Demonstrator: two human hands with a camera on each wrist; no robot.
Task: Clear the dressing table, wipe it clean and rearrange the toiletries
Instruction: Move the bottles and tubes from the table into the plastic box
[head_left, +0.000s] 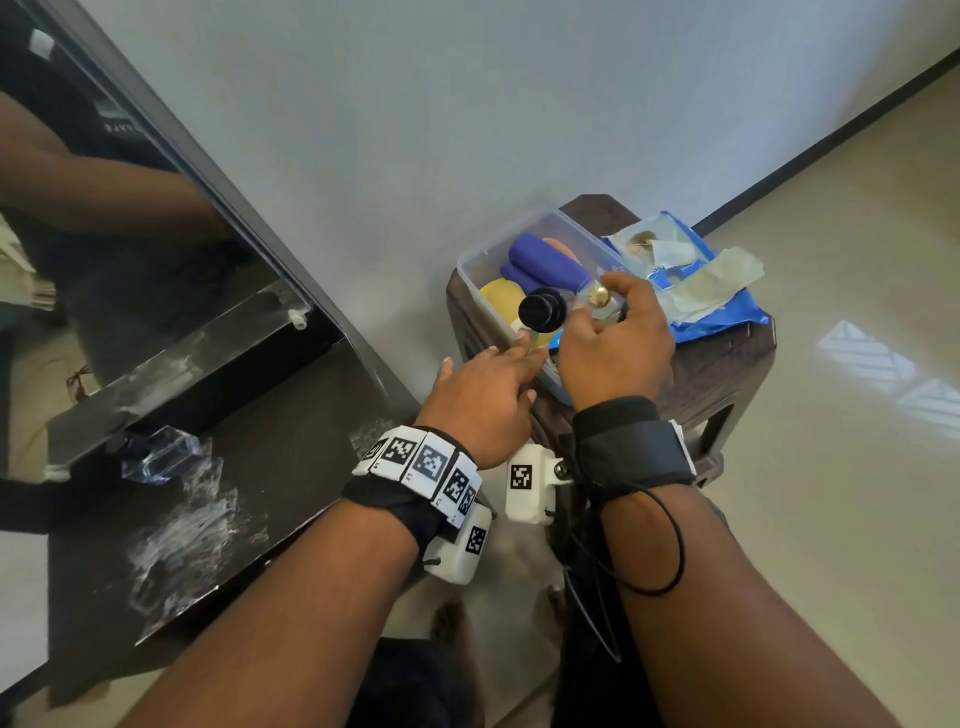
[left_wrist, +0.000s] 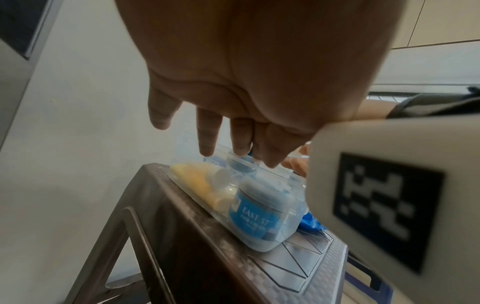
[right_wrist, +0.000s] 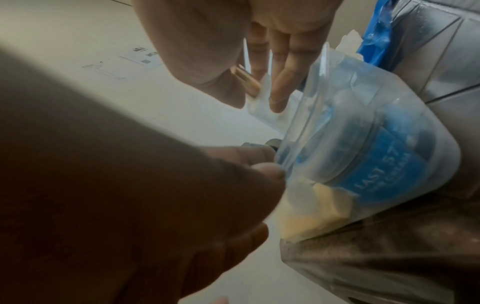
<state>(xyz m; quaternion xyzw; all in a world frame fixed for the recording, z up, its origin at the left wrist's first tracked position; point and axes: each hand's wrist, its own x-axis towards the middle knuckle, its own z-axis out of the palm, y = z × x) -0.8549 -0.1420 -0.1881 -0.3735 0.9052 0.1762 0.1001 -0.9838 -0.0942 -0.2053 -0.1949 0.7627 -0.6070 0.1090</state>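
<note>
On a brown stool (head_left: 727, 364) stands a clear plastic container (head_left: 493, 240) of toiletries: purple bottles (head_left: 545, 262), a yellow bottle (head_left: 498, 293), a black-capped item (head_left: 543, 310) and a blue hair cream jar (left_wrist: 259, 211). My right hand (head_left: 613, 312) pinches a small clear bottle with a gold cap (head_left: 600, 296) over the container; the wrist view shows thumb and fingers around the cap (right_wrist: 246, 82). My left hand (head_left: 519, 353) has straight fingers (left_wrist: 207, 144) touching the container's near rim. The dark dressing table (head_left: 291, 467) at the left bears white smears.
A clear glass bottle (head_left: 161, 457) lies on the dressing table by the mirror (head_left: 130, 260). A blue wet-wipe packet (head_left: 691, 280) with a loose wipe lies on the stool behind the container. The wall is just beyond; pale floor lies to the right.
</note>
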